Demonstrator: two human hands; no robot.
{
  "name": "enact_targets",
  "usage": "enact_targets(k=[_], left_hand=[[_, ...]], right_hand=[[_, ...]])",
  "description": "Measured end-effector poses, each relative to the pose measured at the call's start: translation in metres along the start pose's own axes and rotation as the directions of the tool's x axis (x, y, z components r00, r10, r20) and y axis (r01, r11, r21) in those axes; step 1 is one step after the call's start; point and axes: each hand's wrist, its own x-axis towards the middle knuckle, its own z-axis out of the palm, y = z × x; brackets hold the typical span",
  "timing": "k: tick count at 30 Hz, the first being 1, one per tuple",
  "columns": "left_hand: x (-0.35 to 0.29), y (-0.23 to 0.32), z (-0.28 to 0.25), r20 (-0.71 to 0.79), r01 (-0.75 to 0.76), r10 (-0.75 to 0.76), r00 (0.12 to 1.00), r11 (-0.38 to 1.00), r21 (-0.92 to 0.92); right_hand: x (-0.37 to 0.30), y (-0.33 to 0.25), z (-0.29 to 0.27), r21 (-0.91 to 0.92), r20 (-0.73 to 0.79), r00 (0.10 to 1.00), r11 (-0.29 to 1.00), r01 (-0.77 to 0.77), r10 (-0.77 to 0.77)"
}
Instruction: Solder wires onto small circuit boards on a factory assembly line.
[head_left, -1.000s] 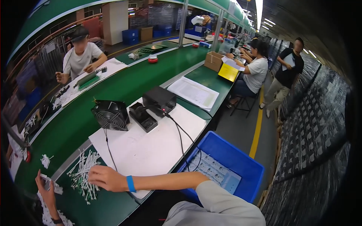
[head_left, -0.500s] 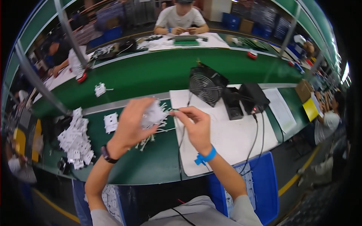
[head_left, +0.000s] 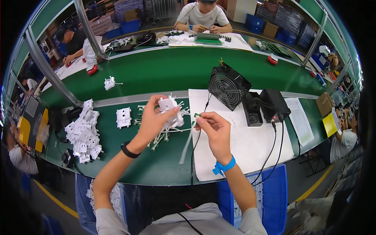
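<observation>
My left hand [head_left: 152, 119] is closed around a white plastic housing [head_left: 168, 104], lifted over the bench and partly hidden by the fingers. Between the thumb and fingertips of my right hand [head_left: 217, 133] is a small green circuit board [head_left: 196, 115]. A white cable [head_left: 186, 148], blurred by motion, hangs down beneath that board. Behind and below the held housing lies a bunch of white cables [head_left: 166, 135] with small ends, spread over the green bench. One more white housing [head_left: 123, 117] lies flat to the left of my left hand.
A heap of white housings [head_left: 83, 135] covers the bench's left side. On white paper [head_left: 243, 152] at right stand a black fan [head_left: 229, 86] and a black power box [head_left: 275, 105] with trailing cords. Blue bins [head_left: 274, 196] flank my lap. Another person [head_left: 205, 19] works across the green belt [head_left: 156, 68].
The whole view has shifted, so the bench sits farther right. The housing in my left hand shows more clearly. The board in my right hand now has a cable swinging below it.
</observation>
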Motion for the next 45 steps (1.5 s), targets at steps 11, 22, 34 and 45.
enact_targets(k=[11, 22, 34, 45], left_hand=[[-0.004, -0.017, 0.020, 0.008, 0.229, -0.253, 0.967, 0.862, -0.452], [-0.028, -0.013, 0.025, -0.060, -0.095, 0.086, 0.995, 0.979, -0.179], [-0.034, -0.006, 0.005, 0.238, -0.020, 0.047, 0.970, 0.993, -0.112], [-0.024, -0.016, 0.027, 0.280, -0.058, 0.043, 0.959, 0.997, 0.043]], right_hand=[[-0.001, 0.015, -0.001, -0.372, 0.066, 0.985, 0.912, 0.175, -0.162], [0.001, 0.027, -0.007, -0.336, 0.023, 0.999, 0.941, 0.031, -0.024], [-0.002, 0.013, -0.015, -0.402, 0.183, 0.981, 0.915, 0.019, 0.060], [0.004, 0.020, -0.018, -0.337, 0.092, 0.995, 0.939, 0.067, -0.038]])
